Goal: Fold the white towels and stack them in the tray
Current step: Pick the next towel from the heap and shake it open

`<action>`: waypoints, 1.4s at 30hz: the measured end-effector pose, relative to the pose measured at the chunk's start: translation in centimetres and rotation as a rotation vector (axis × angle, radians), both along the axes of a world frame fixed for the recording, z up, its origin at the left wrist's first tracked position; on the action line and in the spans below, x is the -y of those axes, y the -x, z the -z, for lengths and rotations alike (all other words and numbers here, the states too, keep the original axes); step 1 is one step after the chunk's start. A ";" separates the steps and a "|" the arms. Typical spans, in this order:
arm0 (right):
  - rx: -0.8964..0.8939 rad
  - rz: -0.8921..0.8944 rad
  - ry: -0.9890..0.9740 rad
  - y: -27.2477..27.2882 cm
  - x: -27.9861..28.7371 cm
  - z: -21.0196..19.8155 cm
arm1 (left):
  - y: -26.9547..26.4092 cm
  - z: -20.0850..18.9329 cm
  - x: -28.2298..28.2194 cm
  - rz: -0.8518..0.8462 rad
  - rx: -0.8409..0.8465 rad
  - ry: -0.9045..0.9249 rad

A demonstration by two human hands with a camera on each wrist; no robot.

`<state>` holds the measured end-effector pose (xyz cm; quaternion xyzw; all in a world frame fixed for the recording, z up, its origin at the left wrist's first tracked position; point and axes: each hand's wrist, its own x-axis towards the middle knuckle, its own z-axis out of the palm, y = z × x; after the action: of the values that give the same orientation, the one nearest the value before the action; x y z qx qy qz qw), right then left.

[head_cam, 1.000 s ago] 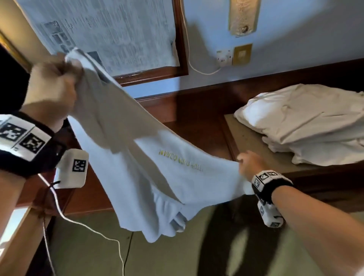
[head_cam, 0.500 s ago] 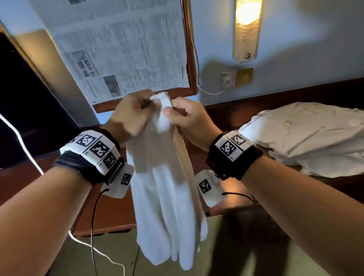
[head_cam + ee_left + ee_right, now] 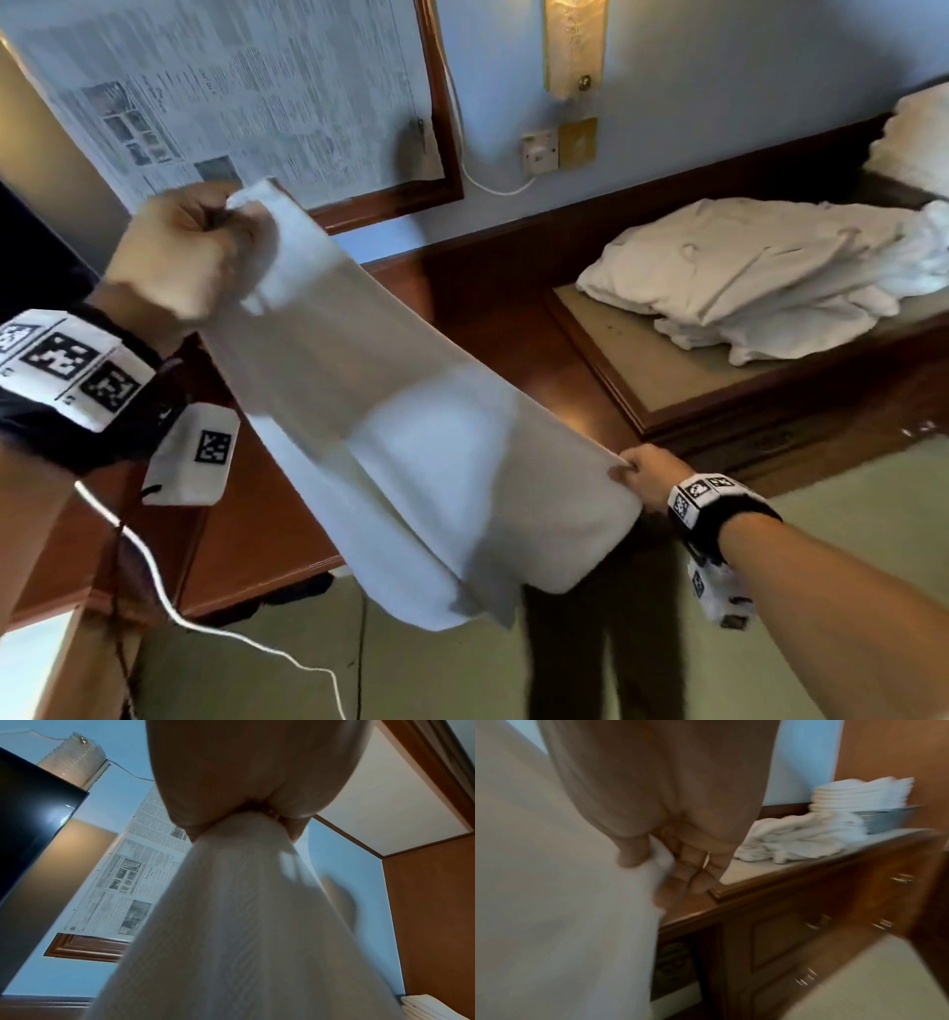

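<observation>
Head view: left hand [image 3: 190,257] fist-grips the white towel [image 3: 411,437] top corner, raised; right hand [image 3: 649,475] pinches the lower end, towel stretched between them above the floor. Beyond, wooden desk [image 3: 513,349], loose towel pile [image 3: 744,277] on it. Right wrist view: folded stack [image 3: 862,793] in grey tray [image 3: 890,817]. Framed newspaper [image 3: 231,92] on far wall.

Open floor [image 3: 513,683] lay below the stretched towel [image 3: 411,411]; loose towels [image 3: 744,277] crowded the desk [image 3: 513,349] at right.
</observation>
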<state>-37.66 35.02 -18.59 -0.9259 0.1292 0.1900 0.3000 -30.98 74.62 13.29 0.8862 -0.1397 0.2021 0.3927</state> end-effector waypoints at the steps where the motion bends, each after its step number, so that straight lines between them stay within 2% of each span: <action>1: -0.035 0.054 0.068 0.7 0.8 0.5 | 0.2 0.1 -0.2 0.001 0.006 -0.002; 3: -0.102 0.146 0.168 1.5 1.4 1.1 | 0.5 0.2 -0.4 -0.001 0.009 -0.002; 5: -0.127 0.159 0.198 1.5 0.5 0.6 | 0.7 0.3 -0.2 0.018 0.006 0.001; 7: -0.022 0.111 0.168 0.7 -1.9 -1.8 | 0.6 0.6 0.6 0.021 -0.007 -0.027; 8: 0.091 0.089 0.115 -0.1 -3.5 -3.4 | 0.5 0.9 1.2 0.028 -0.018 -0.053; 10: 0.362 0.050 -0.079 -1.9 -6.9 -7.6 | 0.4 1.7 2.7 0.108 -0.040 -0.084; 12: 0.607 -0.017 -0.365 -3.5 -10.5 -13.1 | 0.4 2.6 4.3 0.188 -0.050 -0.114; 14: 0.717 -0.129 -0.680 -4.8 -13.4 -18.4 | 0.4 3.3 5.6 0.217 -0.065 -0.129; 16: 0.747 -0.212 -0.865 -5.6 -15.1 -22.5 | 0.3 3.7 6.3 0.225 -0.065 -0.114; 20: 0.837 -0.318 -0.681 -6.7 -16.0 -26.4 | -0.1 2.9 5.7 0.201 -0.070 -0.025; 24: 0.998 -0.430 -0.460 -8.6 -16.9 -30.2 | -0.1 1.9 4.7 0.197 -0.027 0.221; 28: 1.057 -0.442 -0.370 -10.8 -17.2 -34.9 | -0.2 2.9 3.9 0.186 -0.010 0.421; 31: 1.141 -0.421 -0.413 -12.2 -16.9 -37.6 | -0.5 4.7 4.1 0.163 -0.035 0.553; 36: 1.222 -0.357 -0.407 -14.2 -15.3 -40.6 | -1.7 7.1 5.9 0.010 0.086 0.577; 39: 1.232 -0.335 -0.389 -15.3 -13.9 -41.4 | -2.5 7.0 7.2 0.044 0.128 0.531; 40: 1.235 -0.328 -0.378 -15.5 -13.4 -41.6 | -2.7 7.0 7.6 0.074 0.102 0.511; 42: 1.247 -0.300 -0.356 -15.7 -12.6 -42.1 | -3.5 8.0 8.0 0.139 -0.053 0.464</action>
<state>-21.97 47.59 23.47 -0.8066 -0.2321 -0.3229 0.4373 -27.47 66.57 5.33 0.7656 -0.1398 0.1778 0.6023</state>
